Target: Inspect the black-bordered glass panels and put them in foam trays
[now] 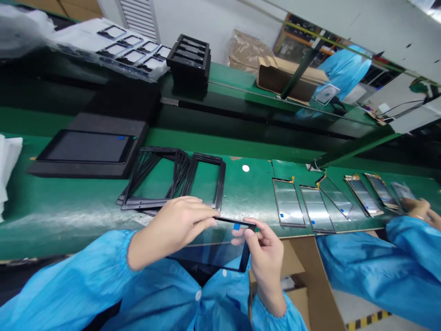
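Both of my hands hold a tablet screen panel (217, 250) in a black frame, with a small blue tab near its upper right corner. It is tilted in front of my chest. My left hand (179, 225) lies over its upper edge, the fingers together and the thumb beneath them. At the right end, my right hand (265, 248) pinches the corner between thumb and fingers. Just beyond my left hand lie stacked black frames (203, 184) and a fanned pile of black frames (151, 202) on the green bench.
A dark screen (89, 147) rests on a black foam block (82, 171) at left. Glass panels (289, 202) lie to the right, near a co-worker's hand (418, 209). Black trays (189, 59), a sheet with several frames (82, 37) and a cardboard box (275, 76) stand behind.
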Demonstrator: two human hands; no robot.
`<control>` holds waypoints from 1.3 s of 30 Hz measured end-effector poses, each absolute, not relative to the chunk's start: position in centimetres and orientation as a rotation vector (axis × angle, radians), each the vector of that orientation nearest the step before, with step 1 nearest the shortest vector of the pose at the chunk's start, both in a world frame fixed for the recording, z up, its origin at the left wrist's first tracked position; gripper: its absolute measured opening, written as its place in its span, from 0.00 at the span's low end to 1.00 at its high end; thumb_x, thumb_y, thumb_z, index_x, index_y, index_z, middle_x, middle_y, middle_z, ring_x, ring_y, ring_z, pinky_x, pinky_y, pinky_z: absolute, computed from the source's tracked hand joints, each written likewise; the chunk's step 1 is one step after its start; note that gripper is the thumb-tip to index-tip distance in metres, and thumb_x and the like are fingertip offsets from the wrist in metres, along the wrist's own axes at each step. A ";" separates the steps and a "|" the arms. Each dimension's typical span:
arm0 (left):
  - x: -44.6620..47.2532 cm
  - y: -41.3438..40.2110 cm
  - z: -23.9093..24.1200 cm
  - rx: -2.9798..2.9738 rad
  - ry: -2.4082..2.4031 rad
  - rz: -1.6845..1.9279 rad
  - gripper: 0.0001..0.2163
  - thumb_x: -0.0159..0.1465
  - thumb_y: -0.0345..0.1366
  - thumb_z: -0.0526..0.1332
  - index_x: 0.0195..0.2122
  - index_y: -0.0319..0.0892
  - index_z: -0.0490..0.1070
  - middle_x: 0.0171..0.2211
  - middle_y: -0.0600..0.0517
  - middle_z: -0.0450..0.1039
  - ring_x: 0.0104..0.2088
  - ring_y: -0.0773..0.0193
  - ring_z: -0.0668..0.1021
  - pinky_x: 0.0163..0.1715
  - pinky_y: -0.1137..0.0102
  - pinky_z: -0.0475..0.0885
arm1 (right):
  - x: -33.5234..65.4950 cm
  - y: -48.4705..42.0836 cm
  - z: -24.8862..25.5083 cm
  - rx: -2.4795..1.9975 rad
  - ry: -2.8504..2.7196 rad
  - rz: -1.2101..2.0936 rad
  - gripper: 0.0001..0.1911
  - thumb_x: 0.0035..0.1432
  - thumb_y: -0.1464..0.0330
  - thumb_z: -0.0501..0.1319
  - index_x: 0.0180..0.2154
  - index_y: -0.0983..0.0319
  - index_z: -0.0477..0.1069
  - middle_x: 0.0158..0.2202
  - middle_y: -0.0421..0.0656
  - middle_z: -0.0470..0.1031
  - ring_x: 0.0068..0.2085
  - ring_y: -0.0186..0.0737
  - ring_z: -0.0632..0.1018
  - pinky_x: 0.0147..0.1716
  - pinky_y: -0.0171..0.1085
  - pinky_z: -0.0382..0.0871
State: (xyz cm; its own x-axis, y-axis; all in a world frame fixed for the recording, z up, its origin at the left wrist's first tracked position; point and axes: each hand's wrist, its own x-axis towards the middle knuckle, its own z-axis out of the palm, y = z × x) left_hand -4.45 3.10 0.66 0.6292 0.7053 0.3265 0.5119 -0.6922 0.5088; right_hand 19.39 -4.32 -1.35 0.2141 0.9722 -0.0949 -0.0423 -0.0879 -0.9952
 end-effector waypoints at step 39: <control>-3.5 1.0 2.1 1.245 1.173 0.779 0.16 0.71 0.47 0.64 0.40 0.41 0.87 0.34 0.45 0.89 0.29 0.54 0.88 0.28 0.68 0.84 | 19.8 -2.1 0.0 -1.277 -1.156 1.186 0.19 0.70 0.53 0.63 0.31 0.56 0.83 0.25 0.41 0.86 0.24 0.45 0.86 0.27 0.39 0.82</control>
State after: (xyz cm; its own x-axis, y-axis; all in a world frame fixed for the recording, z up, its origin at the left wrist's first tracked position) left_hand -3.55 1.03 2.13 0.2681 0.9339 -0.2365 0.1444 0.2038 0.9683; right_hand 19.79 -2.09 -0.03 0.0609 0.9974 -0.0391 0.0139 -0.0400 -0.9991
